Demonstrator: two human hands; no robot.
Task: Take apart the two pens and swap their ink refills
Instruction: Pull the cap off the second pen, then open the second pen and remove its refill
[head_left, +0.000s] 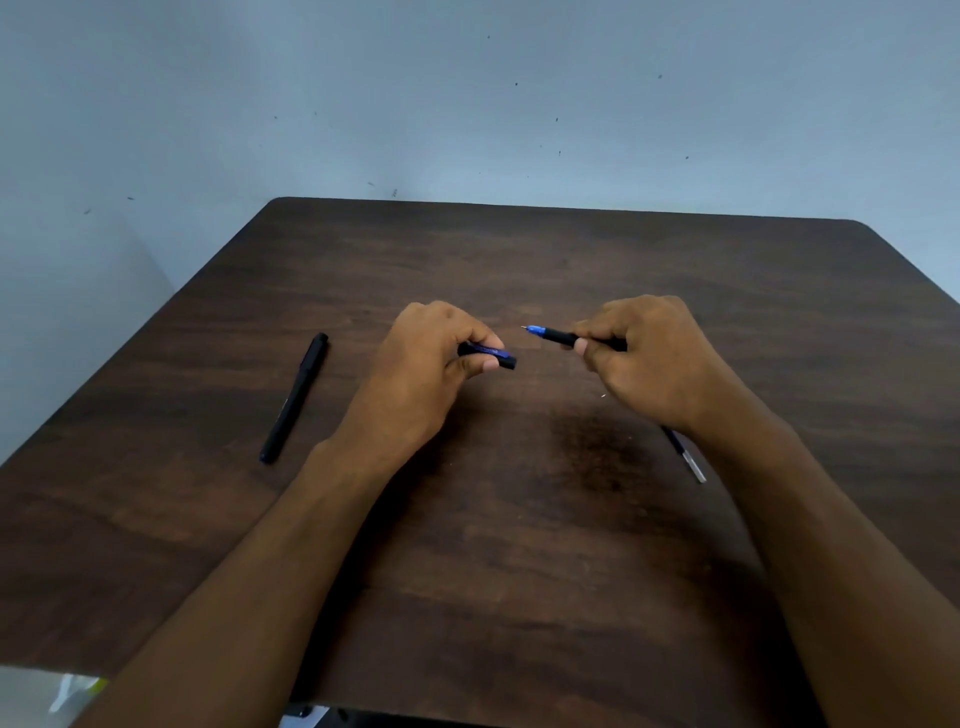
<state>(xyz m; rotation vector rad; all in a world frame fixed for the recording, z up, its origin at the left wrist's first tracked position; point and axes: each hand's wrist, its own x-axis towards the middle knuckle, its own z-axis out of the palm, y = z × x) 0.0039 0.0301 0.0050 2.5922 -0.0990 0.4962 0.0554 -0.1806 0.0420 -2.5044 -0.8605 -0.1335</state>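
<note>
My left hand (431, 358) pinches a short blue and black pen cap (491, 355) above the middle of the table. A small gap to its right, my right hand (644, 353) grips a black pen body (563, 338) with a blue tip and fine point aimed left at the cap. A second, capped black pen (294, 397) lies on the table to the left, apart from both hands. A thin refill-like rod (688, 457) with a clear end lies on the table, partly hidden under my right wrist.
The dark wood table (519, 519) reaches a pale blue wall at the back. Its front edge runs close to my body. Something white and yellow (78, 691) shows below the table's front left corner.
</note>
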